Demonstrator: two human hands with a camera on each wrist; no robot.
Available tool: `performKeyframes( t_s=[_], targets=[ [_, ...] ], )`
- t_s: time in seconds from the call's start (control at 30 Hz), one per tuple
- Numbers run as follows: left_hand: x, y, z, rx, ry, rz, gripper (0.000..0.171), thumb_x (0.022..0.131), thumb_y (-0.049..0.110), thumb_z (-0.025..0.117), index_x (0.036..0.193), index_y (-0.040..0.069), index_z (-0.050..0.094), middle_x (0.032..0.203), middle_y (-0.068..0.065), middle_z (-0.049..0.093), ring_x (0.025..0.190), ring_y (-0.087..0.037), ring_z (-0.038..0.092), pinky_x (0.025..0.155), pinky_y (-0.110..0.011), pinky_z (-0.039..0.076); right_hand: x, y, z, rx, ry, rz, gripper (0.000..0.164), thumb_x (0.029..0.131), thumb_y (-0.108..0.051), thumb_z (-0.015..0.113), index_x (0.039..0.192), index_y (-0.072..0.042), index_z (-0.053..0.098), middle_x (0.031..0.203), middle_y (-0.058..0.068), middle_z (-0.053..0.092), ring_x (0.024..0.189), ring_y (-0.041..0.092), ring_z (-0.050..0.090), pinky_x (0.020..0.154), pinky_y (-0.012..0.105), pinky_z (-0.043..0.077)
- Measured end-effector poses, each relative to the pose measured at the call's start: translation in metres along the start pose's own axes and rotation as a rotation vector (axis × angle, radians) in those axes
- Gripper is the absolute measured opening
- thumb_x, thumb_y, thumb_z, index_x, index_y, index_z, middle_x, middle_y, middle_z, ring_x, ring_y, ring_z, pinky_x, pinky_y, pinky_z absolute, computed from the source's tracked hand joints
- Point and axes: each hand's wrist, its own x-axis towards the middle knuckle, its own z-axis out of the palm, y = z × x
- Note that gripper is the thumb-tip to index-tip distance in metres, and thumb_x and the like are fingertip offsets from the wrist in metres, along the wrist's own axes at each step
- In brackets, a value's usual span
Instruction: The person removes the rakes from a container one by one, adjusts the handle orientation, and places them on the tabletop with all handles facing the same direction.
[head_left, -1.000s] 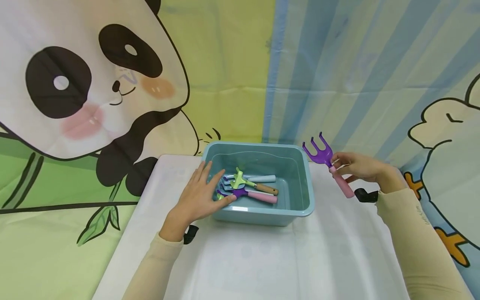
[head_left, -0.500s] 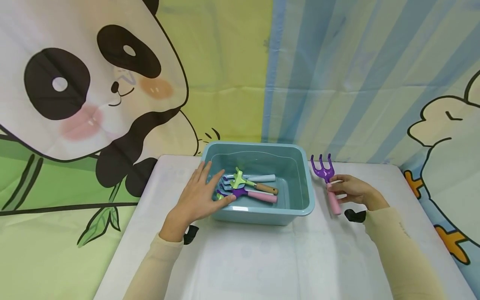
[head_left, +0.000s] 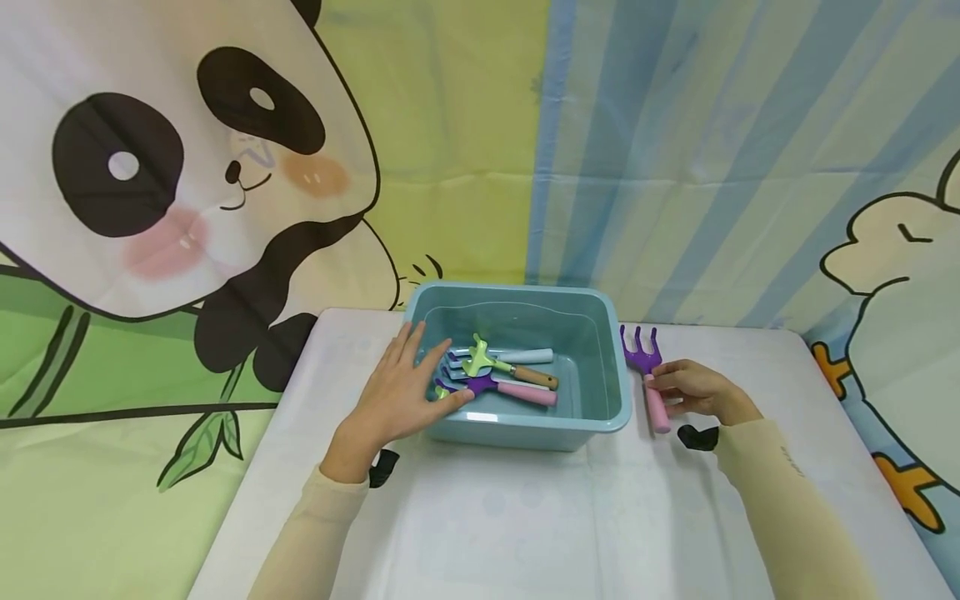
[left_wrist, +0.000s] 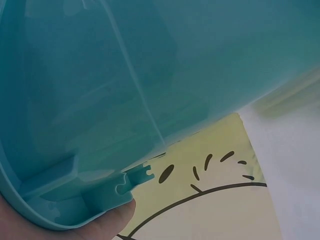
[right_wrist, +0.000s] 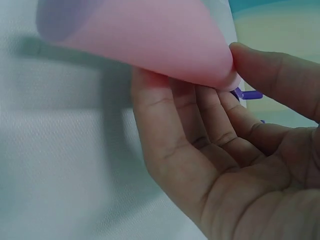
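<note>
My right hand (head_left: 697,389) pinches the pink handle of a small three-pronged garden fork (head_left: 642,361) between thumb and fingers. Its purple prongs point away from me, low over the table just right of a blue plastic basin (head_left: 525,422). Up close in the right wrist view, the thumb and fingertips meet the pink handle (right_wrist: 150,40). My left hand (head_left: 401,392) lies spread with straight fingers over the basin's left rim, and a finger shows at the rim in the left wrist view. Inside the basin lies another purple fork with a pink handle (head_left: 527,392).
Also in the basin are a green tool with a wooden handle (head_left: 535,377) and blue forks with a pale blue handle (head_left: 532,356). The basin stands on a white-covered table (head_left: 510,525). A printed cloth (head_left: 457,150) with a panda hangs right behind it.
My right hand has lowered the garden fork toward the table and brought it left, closer to the basin. The fork's prongs have turned to point straight away. My left hand has stayed in place.
</note>
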Motion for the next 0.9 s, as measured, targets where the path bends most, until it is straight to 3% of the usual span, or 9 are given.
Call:
performKeyframes(
  t_s=[0.2,0.53,0.9],
  targets=[
    [0.001,0.001,0.001,-0.004,-0.011,-0.002,0.098,0.085,0.086,0.037,0.157,0.019,0.036,0.165,-0.018,0.009,0.152,-0.033,-0.006,0.119,-0.052,0.004,0.002,0.003,-0.001,-0.017,0.03,0.019,0.042,0.1,-0.015,0.063,0.13,0.006,0.042,0.105,0.012,0.055,0.089,0.024,0.055,0.076,0.037,0.057],
    [0.0,0.002,-0.001,-0.004,0.0,-0.005,0.097,0.085,0.085,0.039,0.156,0.019,0.038,0.165,-0.018,0.011,0.152,-0.034,-0.004,0.118,-0.056,0.01,0.0,0.001,-0.002,-0.121,0.065,0.015,0.051,0.1,-0.017,0.063,0.136,0.01,0.038,0.11,0.017,0.054,0.092,0.027,0.055,0.078,0.039,0.055],
    [0.0,0.0,-0.001,-0.011,0.008,-0.002,0.097,0.085,0.085,0.039,0.156,0.019,0.038,0.165,-0.018,0.011,0.152,-0.033,-0.004,0.118,-0.056,0.012,-0.006,-0.007,0.0,-0.212,0.056,-0.02,0.051,0.103,-0.013,0.056,0.138,0.017,0.038,0.117,0.025,0.058,0.1,0.034,0.061,0.086,0.049,0.056]
  ],
)
